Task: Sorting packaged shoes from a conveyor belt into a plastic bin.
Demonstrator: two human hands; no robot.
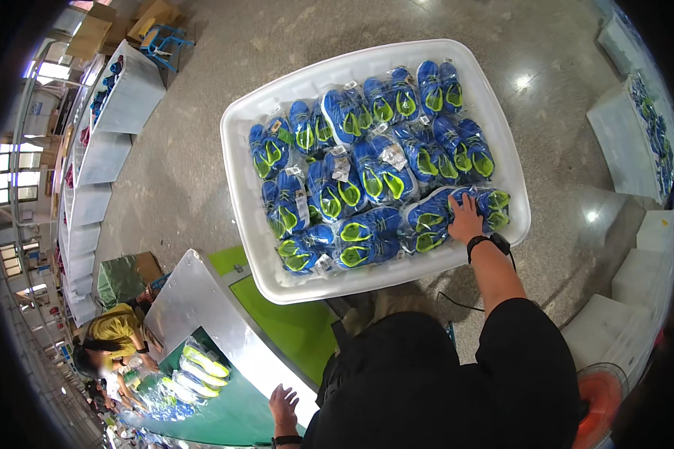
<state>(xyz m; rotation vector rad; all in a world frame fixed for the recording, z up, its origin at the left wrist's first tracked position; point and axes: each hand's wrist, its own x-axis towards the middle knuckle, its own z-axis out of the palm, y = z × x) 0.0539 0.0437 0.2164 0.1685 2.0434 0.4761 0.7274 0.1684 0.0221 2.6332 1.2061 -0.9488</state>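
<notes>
A large white plastic tub [241, 224] holds several rows of blue sneakers [386, 172] with lime-green linings, packed in clear plastic bags. My right hand [466, 218] reaches into its near right corner. The fingers are spread and lie on a bagged pair of sneakers [496, 209], touching the bag without visibly gripping it. My left hand [284, 408] is low beside the metal edge of a conveyor table [236, 340]; its fingers are apart, and nothing shows in them. Bagged shoes with pale yellow-green soles [198, 372] lie on the green belt, forward of that hand.
People in yellow [120, 333] and white [112, 385] tops work along the belt at left. White bins [101, 161] line the left side; another shoe-filled bin [621, 138] stands at right. A red-orange fan [603, 400] is at lower right. A dark cable [460, 304] lies near my right arm.
</notes>
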